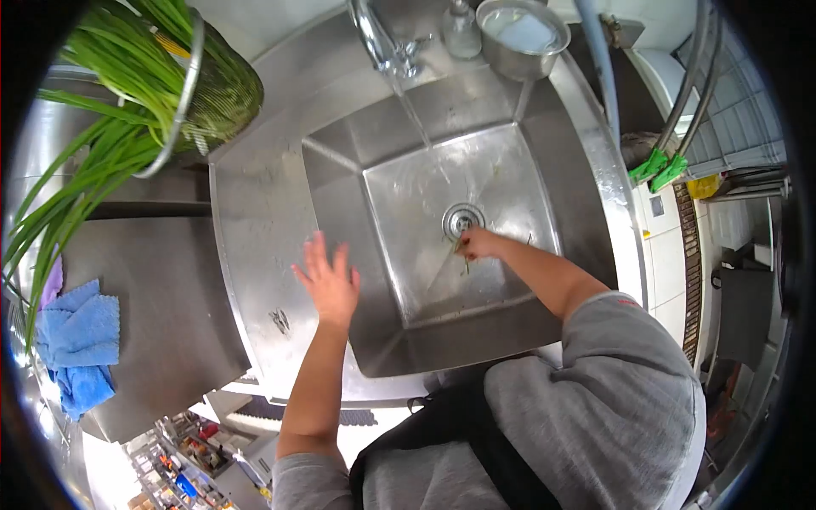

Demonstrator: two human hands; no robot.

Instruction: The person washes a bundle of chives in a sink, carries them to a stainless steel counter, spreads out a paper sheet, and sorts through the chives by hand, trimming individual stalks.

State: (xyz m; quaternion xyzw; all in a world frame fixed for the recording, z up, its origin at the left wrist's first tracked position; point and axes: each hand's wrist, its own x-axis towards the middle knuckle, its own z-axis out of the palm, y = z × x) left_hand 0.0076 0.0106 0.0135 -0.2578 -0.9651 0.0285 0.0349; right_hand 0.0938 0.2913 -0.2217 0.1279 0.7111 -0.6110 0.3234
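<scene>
My right hand [480,243] is down inside the steel sink [425,200], just below the round drain [463,221]. Its fingers are closed around some thin green scraps [465,262], which hang down toward the sink floor. My left hand [327,282] is over the sink's left rim with its fingers spread and nothing in them. A few more small bits lie on the sink floor near my right hand. From the faucet [393,59] at the back, a thin stream seems to fall into the sink.
Long green stalks [127,110] fill a basket at the upper left. Blue cloths [81,336] lie on the left counter. A metal pot [523,38] and a clear bottle [461,32] stand behind the sink. Hoses with green clips [659,168] hang at the right.
</scene>
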